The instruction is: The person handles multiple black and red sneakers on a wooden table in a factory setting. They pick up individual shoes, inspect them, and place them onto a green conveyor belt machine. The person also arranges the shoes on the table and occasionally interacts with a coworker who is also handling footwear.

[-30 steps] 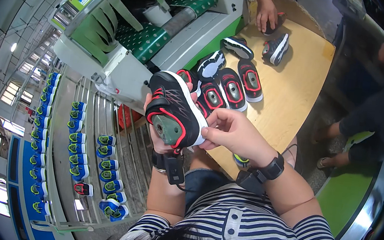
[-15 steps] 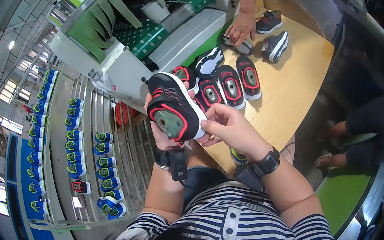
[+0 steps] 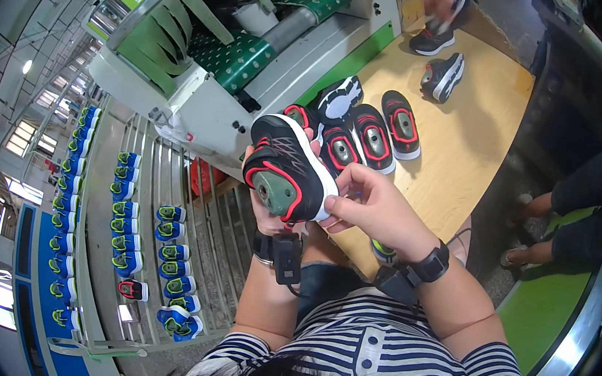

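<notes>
My left hand (image 3: 266,217) is wrapped around a black sneaker (image 3: 283,149) with red trim and a white sole, supporting it from below. A grey-green last (image 3: 274,192) fills the shoe's opening, which is turned toward me. The thumb and index finger of my right hand (image 3: 370,203) are pinched against the edge of the white sole near the heel. Whether something small sits between those fingertips is hidden. Just beyond my hands, several matching sneakers (image 3: 375,141) stand on the wooden table (image 3: 461,150), and one lies with its patterned sole (image 3: 340,102) up.
A co-worker's blurred hand (image 3: 437,1) is at the table's far end, beside dark sneakers (image 3: 433,43). Another sneaker (image 3: 443,78) lies tipped on its side. Left of the table stands a machine with a green conveyor belt (image 3: 234,61). Blue sneakers (image 3: 126,227) line a rack at left.
The co-worker's hand has left the spot beside the machine and risen to the far end; the grey-black item under it is gone from there. My hands keep the same hold on the sneaker.
</notes>
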`<state>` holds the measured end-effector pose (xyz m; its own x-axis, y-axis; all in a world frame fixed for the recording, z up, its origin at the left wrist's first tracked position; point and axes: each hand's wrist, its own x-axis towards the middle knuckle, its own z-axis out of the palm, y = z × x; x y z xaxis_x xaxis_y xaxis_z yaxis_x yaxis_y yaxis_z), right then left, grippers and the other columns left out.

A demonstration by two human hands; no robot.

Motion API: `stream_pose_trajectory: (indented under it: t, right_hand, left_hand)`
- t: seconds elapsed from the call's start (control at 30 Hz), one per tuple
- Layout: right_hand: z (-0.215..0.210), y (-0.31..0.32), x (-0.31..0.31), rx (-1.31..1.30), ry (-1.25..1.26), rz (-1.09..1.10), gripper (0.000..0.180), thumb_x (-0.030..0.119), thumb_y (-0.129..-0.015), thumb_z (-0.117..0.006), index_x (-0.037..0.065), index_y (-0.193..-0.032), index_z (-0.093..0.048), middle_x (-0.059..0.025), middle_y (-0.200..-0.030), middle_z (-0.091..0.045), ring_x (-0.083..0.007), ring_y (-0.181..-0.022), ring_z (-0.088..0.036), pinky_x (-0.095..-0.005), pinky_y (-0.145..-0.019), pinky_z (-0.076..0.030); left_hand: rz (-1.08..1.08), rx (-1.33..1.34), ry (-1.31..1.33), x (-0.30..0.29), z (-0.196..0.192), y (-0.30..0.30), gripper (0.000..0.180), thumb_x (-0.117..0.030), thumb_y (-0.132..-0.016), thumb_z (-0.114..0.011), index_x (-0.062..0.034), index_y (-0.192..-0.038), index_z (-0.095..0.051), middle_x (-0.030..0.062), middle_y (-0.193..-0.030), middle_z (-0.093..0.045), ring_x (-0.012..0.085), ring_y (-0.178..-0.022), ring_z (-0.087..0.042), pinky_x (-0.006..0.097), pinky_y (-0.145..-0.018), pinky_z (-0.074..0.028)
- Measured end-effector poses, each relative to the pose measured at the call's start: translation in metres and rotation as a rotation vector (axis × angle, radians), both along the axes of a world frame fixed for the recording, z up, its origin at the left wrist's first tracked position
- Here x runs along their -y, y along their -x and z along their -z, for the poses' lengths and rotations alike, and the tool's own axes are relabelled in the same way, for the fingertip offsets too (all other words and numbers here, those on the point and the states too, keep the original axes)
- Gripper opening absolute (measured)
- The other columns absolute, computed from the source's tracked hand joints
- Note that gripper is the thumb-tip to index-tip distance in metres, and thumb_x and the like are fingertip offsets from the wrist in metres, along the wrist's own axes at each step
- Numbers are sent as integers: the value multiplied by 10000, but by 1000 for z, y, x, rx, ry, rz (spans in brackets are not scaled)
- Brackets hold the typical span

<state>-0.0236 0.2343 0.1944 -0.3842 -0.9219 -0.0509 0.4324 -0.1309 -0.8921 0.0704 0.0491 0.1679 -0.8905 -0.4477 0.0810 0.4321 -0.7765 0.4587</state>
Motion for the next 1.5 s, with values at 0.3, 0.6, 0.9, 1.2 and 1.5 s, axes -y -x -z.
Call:
stream_pose_trajectory:
  t: [0.3, 0.6, 0.9, 1.2, 1.5]
  right_hand:
    - [8, -4, 1, -5, 38, 22, 223, 111, -939, -731, 10, -980, -537, -62, -917, -658, -144, -815, -730, -276, -684, -607]
    - [19, -9, -3, -18, 57, -1, 198, 92, -920, -717, 21, -1021, -562, -48, -915, -673, -103, -863, -684, -256, -727, -556]
    - [8, -1, -11, -137, 54, -19, 148, 121, -936, -724, 13, -976, -631, -25, -892, -702, -77, -836, -662, -250, -752, -529]
    - [16, 2, -9, -104, 42, -49, 127, 108, -938, -729, 13, -932, -644, -14, -888, -700, -70, -826, -660, -250, -764, -534]
    - [37, -1, -9, -3, -26, -14, 144, 105, -963, -697, -15, -975, -619, -43, -897, -685, -117, -826, -709, -275, -759, -594]
  left_hand:
    - [-39, 24, 60, -7, -6, -2, 760, -652, -991, -467, -61, -1468, -499, 198, -1363, -627, 341, -1149, -674, 507, -915, -604]
    - [-83, 63, 89, -23, -36, -10, 785, -657, -988, -420, -50, -1482, -474, 211, -1363, -619, 347, -1131, -681, 524, -870, -622]
    - [36, 66, 56, -19, -42, -11, 791, -662, -974, -442, -53, -1477, -499, 219, -1364, -618, 351, -1104, -692, 503, -864, -623]
    - [45, 101, 97, -20, -39, -12, 794, -654, -971, -443, -47, -1482, -494, 226, -1357, -622, 350, -1098, -696, 472, -885, -605]
    - [-7, 170, 98, -27, -25, -4, 764, -641, -988, -453, -55, -1475, -507, 249, -1350, -632, 391, -1086, -706, 514, -843, -627]
